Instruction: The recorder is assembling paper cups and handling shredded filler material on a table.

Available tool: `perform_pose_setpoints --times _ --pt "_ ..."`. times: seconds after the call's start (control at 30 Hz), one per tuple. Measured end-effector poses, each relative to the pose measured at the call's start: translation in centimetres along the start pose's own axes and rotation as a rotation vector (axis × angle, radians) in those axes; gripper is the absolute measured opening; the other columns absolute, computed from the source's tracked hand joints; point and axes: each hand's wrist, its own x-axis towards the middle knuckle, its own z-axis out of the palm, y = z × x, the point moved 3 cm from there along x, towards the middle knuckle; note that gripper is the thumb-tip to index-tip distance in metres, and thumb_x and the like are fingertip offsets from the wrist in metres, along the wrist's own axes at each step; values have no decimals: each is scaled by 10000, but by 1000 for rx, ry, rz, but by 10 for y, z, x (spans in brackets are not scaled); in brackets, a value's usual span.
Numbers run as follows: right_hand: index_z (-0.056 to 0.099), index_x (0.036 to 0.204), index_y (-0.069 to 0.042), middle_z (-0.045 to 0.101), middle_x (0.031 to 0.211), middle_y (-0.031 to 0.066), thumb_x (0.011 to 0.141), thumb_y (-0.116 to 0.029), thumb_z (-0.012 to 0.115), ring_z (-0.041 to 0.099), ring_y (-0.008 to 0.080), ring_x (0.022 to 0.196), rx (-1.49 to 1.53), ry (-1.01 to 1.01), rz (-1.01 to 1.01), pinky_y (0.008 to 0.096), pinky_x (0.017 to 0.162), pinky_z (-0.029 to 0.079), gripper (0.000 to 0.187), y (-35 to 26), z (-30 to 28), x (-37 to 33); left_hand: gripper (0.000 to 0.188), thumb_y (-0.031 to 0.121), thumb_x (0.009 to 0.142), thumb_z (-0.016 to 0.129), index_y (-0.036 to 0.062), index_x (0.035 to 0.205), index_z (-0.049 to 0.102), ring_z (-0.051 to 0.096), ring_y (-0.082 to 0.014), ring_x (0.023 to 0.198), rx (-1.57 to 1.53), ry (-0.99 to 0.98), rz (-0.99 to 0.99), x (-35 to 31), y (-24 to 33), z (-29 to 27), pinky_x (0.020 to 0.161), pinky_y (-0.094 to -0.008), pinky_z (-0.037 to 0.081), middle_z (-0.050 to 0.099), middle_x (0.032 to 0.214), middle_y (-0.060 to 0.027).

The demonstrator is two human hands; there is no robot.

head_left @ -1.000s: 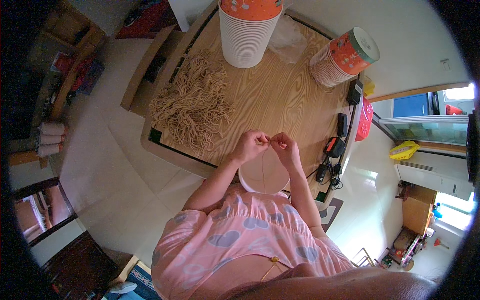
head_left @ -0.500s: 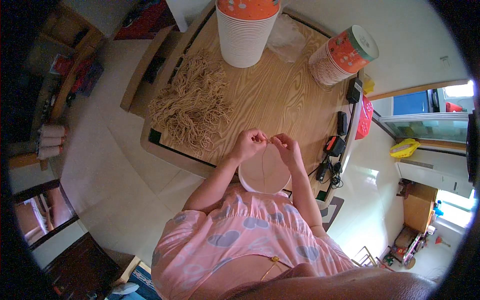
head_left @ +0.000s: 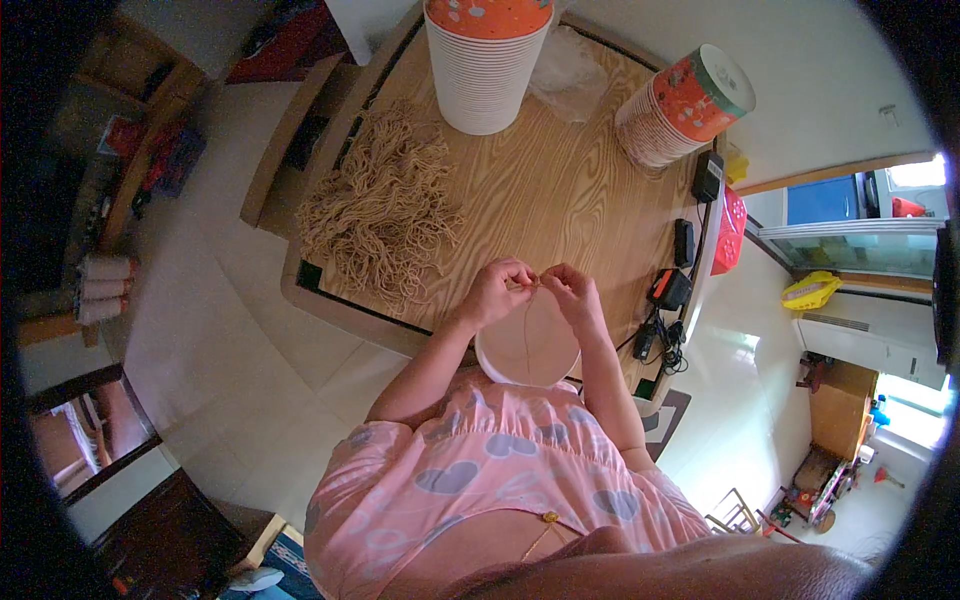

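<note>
Above a white tub (head_left: pixel 488 368), both hands pinch a thin strand (head_left: pixel 527 340)

Fingertip to fingertip, the person's left hand (head_left: pixel 497 293) and right hand (head_left: pixel 572 296) form a narrow grip, closed on the strand's upper end; its exact looping is too small to tell. Neither hand is clearly nearer. The strand's long axis runs from the grip toward the person's body, across the tub's open mouth. Near the left hand, farther out on the bench (head_left: pixel 540 190), spreads a tangled pile of tan yarn (head_left: pixel 385 205). Beyond stand a tall stack of buckets (head_left: pixel 482 80), a crumpled clear bag (head_left: pixel 570 75) and a shorter stack (head_left: pixel 690 105). Black cables (head_left: pixel 668 350) lie right of the right forearm (head_left: pixel 612 390), which separates them from the tub.
</note>
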Motion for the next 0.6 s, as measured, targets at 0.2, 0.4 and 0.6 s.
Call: perform_pose_setpoints --times 0.2,0.4,0.6 --pt "581 802 4 563 731 -14 810 -130 560 488 67 710 39 -7 -10 206 646 393 136 3 -1 1 135 30 701 657 43 670 527 556 -131 758 -23 -39 -12 -1 -12 5 693 -266 440 609 810 -33" --pt "589 826 2 560 728 -16 804 -137 587 481 59 692 71 -36 -13 205 642 392 140 -9 1 -3 120 17 706 643 46 672 532 553 -118 747 -3 -31 -48 -1 -19 5 688 -256 437 609 798 -27" --pt "594 805 -14 556 710 -18 788 -80 592 481 60 678 -17 -29 -55 213 636 404 68 -7 2 -3 93 37 726 629 47 681 549 548 -101 727 20 -8 -2 -1 -11 2 693 -252 433 607 771 -13"
